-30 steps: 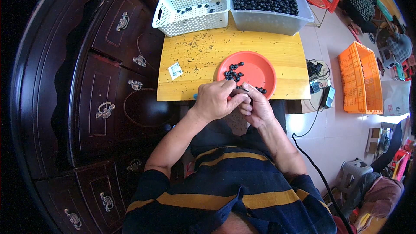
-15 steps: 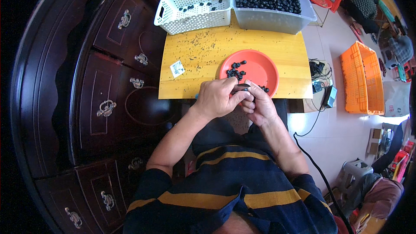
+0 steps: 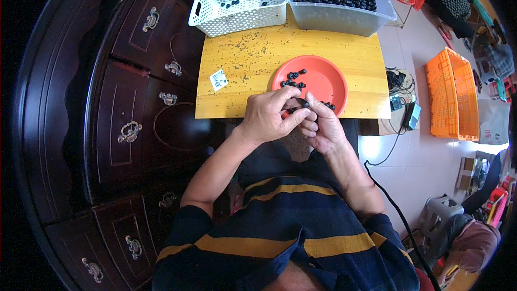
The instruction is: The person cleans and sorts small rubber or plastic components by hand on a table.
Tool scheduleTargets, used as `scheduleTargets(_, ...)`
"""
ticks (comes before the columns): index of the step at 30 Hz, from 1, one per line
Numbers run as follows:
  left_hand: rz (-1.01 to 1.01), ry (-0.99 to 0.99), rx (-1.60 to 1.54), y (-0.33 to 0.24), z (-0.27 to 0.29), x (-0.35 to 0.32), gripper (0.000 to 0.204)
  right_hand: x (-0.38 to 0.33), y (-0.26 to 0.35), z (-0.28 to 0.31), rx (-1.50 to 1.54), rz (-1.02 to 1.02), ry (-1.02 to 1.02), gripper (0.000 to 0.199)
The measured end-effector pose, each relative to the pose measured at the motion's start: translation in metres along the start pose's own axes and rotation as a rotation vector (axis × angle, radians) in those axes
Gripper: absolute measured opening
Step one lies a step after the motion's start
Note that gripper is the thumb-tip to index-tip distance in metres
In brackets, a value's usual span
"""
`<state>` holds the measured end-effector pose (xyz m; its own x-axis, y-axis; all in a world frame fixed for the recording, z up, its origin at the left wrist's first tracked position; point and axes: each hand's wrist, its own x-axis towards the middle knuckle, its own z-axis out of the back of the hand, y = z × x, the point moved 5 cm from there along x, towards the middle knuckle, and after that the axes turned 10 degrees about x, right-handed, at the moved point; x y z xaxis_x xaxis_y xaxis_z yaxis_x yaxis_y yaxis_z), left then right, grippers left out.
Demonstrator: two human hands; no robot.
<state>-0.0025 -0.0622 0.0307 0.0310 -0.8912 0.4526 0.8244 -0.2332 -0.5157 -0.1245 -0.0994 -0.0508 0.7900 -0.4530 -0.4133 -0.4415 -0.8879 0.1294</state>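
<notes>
My left hand [image 3: 267,116] and my right hand [image 3: 321,126] meet at the near edge of a small yellow wooden table [image 3: 253,64]. Together their fingertips pinch a small black round piece [image 3: 302,105]. Just beyond them lies a red round plate [image 3: 323,78] holding several more black round pieces [image 3: 294,78]. At the table's far side stand a white perforated basket [image 3: 237,1] with a few black pieces and a clear tub [image 3: 344,16] heaped with many of them.
A dark wooden cabinet [image 3: 124,91] with metal drawer handles runs along the left. A small white packet [image 3: 218,80] and dark crumbs lie on the table. An orange crate [image 3: 449,94], cables and a power strip [image 3: 401,99] sit on the floor at right.
Both hands stay together at the plate's near edge; the fingers have shifted slightly around the small black piece.
</notes>
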Motion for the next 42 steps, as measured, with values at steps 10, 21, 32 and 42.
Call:
scheduleTargets(10,0.283,0.184,0.216,0.06,0.027,0.057,0.027,0.009,0.0,0.012,0.091,-0.037,0.072,0.025)
scheduleTargets(21,0.382,-0.066,0.785,0.192,0.072,0.176,0.038,-0.001,0.028,0.016,0.026,0.149,0.017,0.039)
scheduleTargets(32,0.342,0.274,-0.041,0.055,0.005,0.042,0.023,0.011,0.012,0.012,0.006,0.16,0.061,0.029)
scheduleTargets(42,0.324,0.344,-0.158,0.003,-0.027,-0.015,0.029,-0.018,-0.005,0.011,-0.445,0.327,0.003,0.019)
